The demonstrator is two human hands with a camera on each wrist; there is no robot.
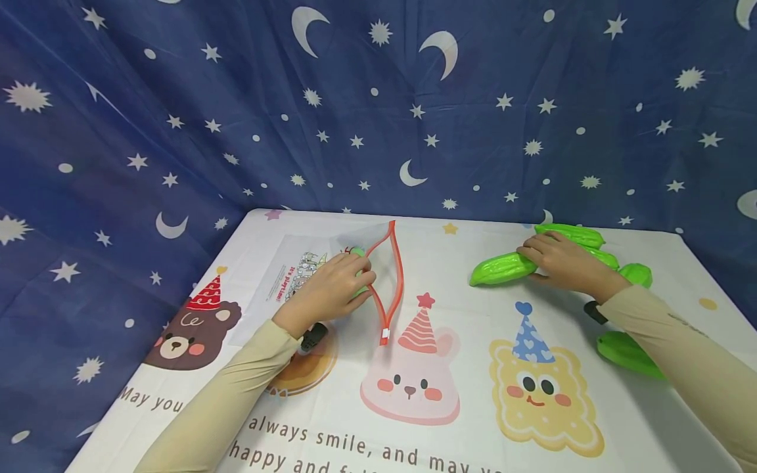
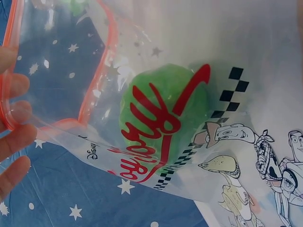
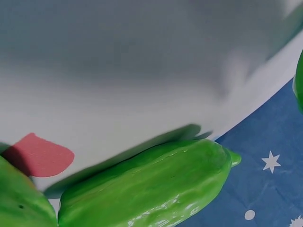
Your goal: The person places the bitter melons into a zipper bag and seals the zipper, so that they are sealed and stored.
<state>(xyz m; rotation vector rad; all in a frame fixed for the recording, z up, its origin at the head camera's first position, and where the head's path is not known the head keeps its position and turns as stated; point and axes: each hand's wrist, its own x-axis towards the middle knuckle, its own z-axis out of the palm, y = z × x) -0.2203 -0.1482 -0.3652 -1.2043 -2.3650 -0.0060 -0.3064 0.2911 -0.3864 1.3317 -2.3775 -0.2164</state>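
Note:
My left hand (image 1: 331, 286) grips the near side of a clear zip bag (image 1: 399, 269), whose orange-red mouth gapes toward the right. In the left wrist view its fingers lie along the bag's rim, and a rounded green item (image 2: 184, 99) shows through the printed plastic; its kind is unclear. On the right, my right hand (image 1: 562, 263) holds a bright green bitter melon (image 1: 499, 270) by its right end, the other end pointing left. Beside and behind that hand lie more bitter melons (image 1: 570, 233). The right wrist view shows one melon (image 3: 147, 184) close up, its tip pointing right.
Another bitter melon (image 1: 629, 355) lies under my right forearm. A white tablecloth (image 1: 449, 263) with cartoon prints covers the table. Behind it hangs a dark blue curtain (image 1: 355, 79) with moons and stars.

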